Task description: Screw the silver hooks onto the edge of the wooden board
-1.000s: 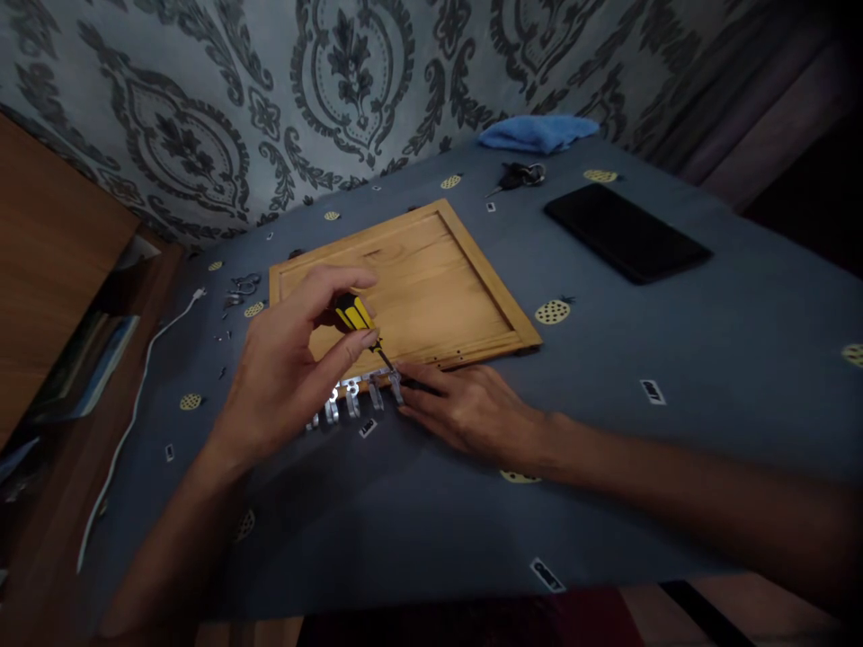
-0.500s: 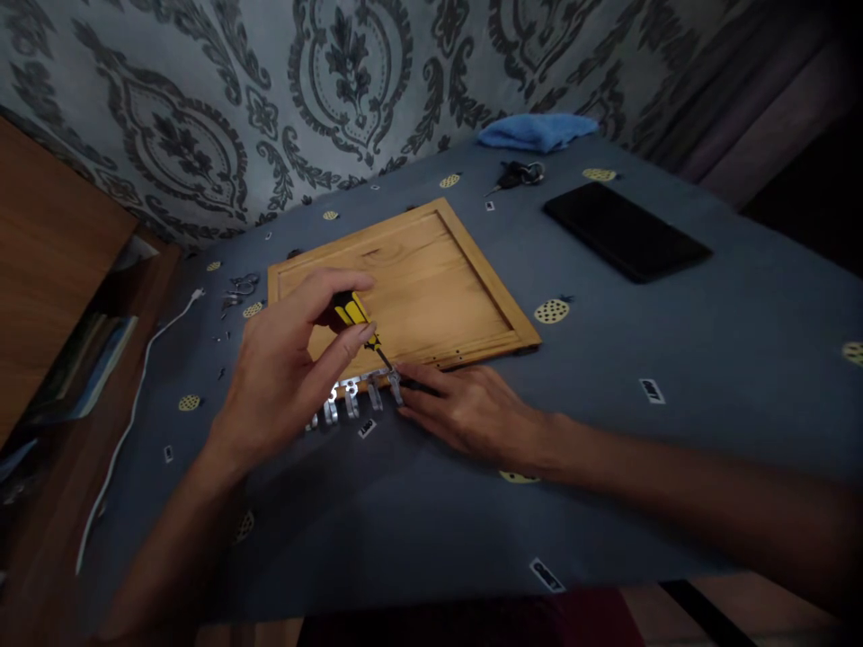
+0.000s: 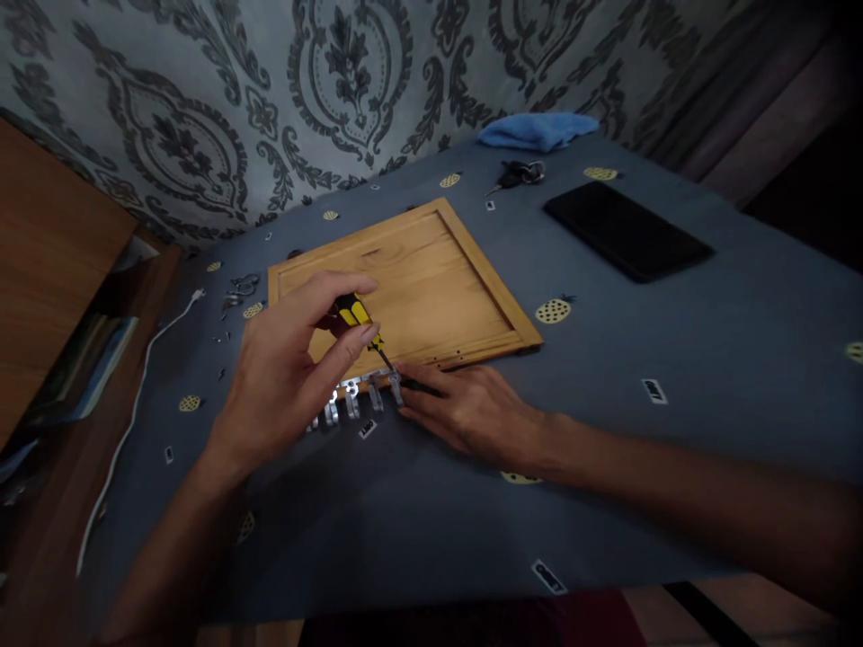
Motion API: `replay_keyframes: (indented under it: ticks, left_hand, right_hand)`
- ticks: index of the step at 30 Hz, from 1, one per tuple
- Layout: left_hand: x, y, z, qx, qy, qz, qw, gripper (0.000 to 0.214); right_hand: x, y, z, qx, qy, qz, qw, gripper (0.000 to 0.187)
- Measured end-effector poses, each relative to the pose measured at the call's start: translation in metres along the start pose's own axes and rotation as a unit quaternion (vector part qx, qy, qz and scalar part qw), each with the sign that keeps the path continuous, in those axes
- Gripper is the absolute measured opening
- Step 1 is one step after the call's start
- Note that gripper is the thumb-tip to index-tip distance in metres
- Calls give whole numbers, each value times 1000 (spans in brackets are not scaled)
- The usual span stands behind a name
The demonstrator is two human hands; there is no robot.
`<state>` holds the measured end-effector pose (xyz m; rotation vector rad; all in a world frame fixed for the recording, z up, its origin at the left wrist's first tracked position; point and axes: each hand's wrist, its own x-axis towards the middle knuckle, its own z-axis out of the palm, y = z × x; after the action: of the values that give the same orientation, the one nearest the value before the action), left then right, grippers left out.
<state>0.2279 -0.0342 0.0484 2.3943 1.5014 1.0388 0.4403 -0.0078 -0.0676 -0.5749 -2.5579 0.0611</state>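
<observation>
My left hand is closed on a yellow-and-black screwdriver, thumb and fingers around its handle. The screwdriver slants down, its tip at the right end of a metal hook rack. Several silver hooks hang from that rack over the near edge of a framed wooden board. My right hand lies at the rack's right end, fingertips pressed about the last hook beside the tip. A dark slim piece shows between its fingers; its kind is unclear. Small dark holes mark the board's near edge, right of the rack.
On the patterned blue tablecloth lie a black phone, keys and a blue cloth. At the left are scissors-like metal pieces, small screws and a white cable. A wooden cabinet borders the left side.
The screwdriver handle has turned slightly in my left hand, whose fingers have shifted a little to the right. My right hand, the rack and the board stay in place.
</observation>
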Motion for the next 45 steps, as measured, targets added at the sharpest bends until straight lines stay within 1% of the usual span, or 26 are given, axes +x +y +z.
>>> replay_keyframes:
  ticks: [5, 7, 10, 12, 16, 18, 24, 31, 33, 36, 38, 40, 43, 45]
  left_hand:
    - [1, 3, 4, 47, 20, 26, 998, 21]
    - [0, 4, 2, 29, 13, 25, 999, 21]
    - [-1, 3, -2, -16, -13, 23, 1000, 27]
    - [-1, 2, -2, -17, -19, 22, 999, 27]
    - [1, 2, 2, 65, 0, 43, 997, 24]
    - [1, 3, 3, 86, 5, 51, 995, 23]
    - [-1, 3, -2, 6, -20, 7, 1000, 29]
    - [0, 3, 3, 30, 26, 18, 999, 20]
    - [-1, 3, 1, 20, 16, 6, 1000, 19]
    - [-3, 4, -4, 0, -1, -8, 1000, 23]
    - [-2, 4, -5, -2, -3, -12, 1000, 25]
    - [-2, 3, -3, 11, 3, -7, 1000, 23]
    - [-1, 3, 3, 49, 28, 18, 998, 21]
    - [-1, 3, 5, 66, 40, 21, 997, 19]
  right_hand:
    - [0, -1, 0, -12, 2, 3, 1000, 26]
    - [1, -1, 1, -12, 9, 3, 1000, 25]
    - [1, 0, 2, -11, 25, -2, 1000, 25]
    - [1, 0, 3, -15, 32, -8, 999, 25]
    - [1, 1, 3, -18, 33, -6, 999, 25]
    - [0, 0, 2, -14, 31, -4, 999, 25]
    - [0, 1, 1, -4, 24, -7, 1000, 26]
    - [0, 1, 1, 8, 3, 0, 1000, 27]
    - [0, 1, 1, 15, -4, 0, 1000, 27]
    - [0, 1, 1, 17, -4, 1, 1000, 29]
    - [0, 1, 1, 12, -3, 1, 1000, 29]
    - [0, 1, 1, 5, -3, 2, 1000, 27]
    - [1, 0, 0, -3, -9, 5, 1000, 27]
    - [2, 0, -1, -3, -15, 5, 1000, 28]
